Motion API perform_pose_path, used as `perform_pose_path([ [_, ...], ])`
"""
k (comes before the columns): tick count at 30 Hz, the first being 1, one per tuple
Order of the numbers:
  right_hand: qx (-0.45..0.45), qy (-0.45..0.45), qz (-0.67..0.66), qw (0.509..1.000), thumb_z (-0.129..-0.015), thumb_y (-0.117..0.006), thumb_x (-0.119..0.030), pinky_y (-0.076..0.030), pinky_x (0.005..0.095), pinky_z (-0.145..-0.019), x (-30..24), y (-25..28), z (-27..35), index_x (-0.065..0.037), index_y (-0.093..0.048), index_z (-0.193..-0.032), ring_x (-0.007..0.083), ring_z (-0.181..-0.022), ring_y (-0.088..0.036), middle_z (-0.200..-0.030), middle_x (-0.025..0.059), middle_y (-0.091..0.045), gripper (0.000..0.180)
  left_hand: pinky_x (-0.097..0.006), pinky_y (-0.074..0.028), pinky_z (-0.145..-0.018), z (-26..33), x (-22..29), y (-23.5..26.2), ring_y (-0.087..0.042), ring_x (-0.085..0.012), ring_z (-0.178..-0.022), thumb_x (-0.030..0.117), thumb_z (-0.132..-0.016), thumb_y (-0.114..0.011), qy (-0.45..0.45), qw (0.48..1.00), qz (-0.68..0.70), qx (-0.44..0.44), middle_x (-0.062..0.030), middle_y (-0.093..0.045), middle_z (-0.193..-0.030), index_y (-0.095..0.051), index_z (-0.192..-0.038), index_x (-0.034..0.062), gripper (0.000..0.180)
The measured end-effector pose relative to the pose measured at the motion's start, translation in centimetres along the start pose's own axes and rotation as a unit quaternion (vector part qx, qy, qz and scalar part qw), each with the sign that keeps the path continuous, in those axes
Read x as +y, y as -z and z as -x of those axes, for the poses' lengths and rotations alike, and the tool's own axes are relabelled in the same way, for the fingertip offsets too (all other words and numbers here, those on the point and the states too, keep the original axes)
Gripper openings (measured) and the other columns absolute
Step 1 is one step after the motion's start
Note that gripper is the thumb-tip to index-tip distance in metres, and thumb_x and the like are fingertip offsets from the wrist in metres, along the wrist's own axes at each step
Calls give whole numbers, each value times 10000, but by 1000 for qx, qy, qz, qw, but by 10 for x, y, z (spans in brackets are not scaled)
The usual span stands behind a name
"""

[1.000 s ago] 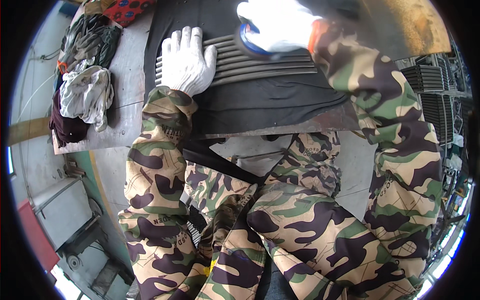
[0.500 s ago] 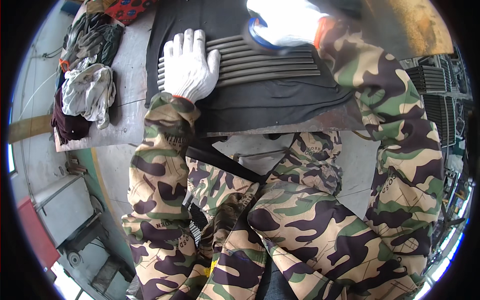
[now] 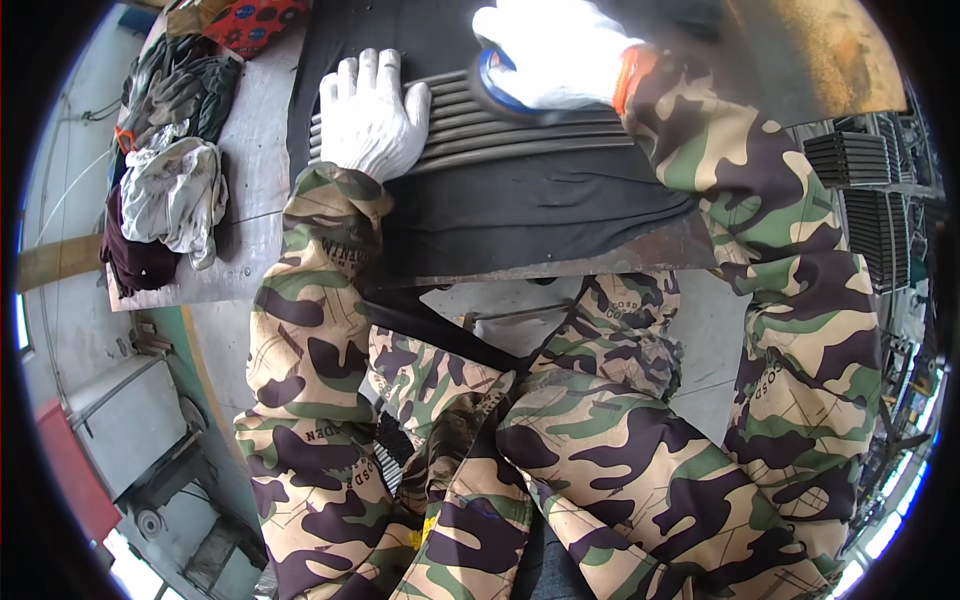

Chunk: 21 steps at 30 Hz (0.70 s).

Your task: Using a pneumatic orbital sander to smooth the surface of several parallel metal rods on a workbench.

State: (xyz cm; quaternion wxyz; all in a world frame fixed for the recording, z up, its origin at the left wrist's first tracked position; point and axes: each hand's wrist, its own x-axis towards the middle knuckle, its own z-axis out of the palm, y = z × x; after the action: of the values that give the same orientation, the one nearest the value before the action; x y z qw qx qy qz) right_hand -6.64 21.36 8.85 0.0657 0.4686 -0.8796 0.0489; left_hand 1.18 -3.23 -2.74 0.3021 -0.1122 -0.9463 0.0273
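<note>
Hands [image 3: 374, 118] [image 3: 560, 55] over rods [image 3: 452, 117], blue tool [image 3: 493, 84] shifted left

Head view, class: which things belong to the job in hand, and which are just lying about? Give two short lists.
In use:
- dark rods, under the left hand
- blue-edged tool, held in the right hand
- black cloth, spread beneath the rods

Apparently lying about, to the left:
- crumpled white fabric
- maroon fabric
- red patterned item
</note>
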Motion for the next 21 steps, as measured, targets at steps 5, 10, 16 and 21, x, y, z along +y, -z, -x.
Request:
perform_pose_path([
  [5, 2, -17, 14, 1000, -941, -643, -320, -593, 544, -818, 2, -1, -9, -47, -685, -1080, 437, -945, -719, -1027, 235, -695, 309, -525, -442, -1042, 4, 0, 3, -614, -414, -1208, 374, -1008, -630, 6, 1000, -10, -12, -249, -688, -1341, -659, -1346, -43, 538],
  [10, 14, -2, 16, 1000, -941, -643, -328, -582, 546, -808, 12, -3, -4, -55, -682, -1065, 443, -939, -715, -1016, 235, -691, 302, -531, -429, -1052, 19, 19, 23, -601, -431, -1198, 350, -985, -666, -4, 1000, 6, -1, -289, -670, -1335, -650, -1340, -73, 552],
  [16, 11, -5, 7, 1000, -939, -644, -328, -578, 556, -808, 10, 0, -3, -56, -685, -1058, 454, -946, -715, -1014, 245, -691, 300, -564, -406, -1111, 36, 26, 33, -588, -464, -1257, 357, -995, -662, 14, 999, 13, -28, -304, -648, -1390, -629, -1387, -78, 587],
  [21, -11, -18, 8, 1000, -951, -632, -318, -584, 554, -824, 17, 2, 8, -47, -691, -1077, 459, -964, -717, -1047, 262, -699, 305, -596, -349, -1198, 49, 33, 36, -536, -508, -1387, 375, -1012, -647, 36, 997, -4, -63, -317, -612, -1481, -605, -1446, -75, 626],
])
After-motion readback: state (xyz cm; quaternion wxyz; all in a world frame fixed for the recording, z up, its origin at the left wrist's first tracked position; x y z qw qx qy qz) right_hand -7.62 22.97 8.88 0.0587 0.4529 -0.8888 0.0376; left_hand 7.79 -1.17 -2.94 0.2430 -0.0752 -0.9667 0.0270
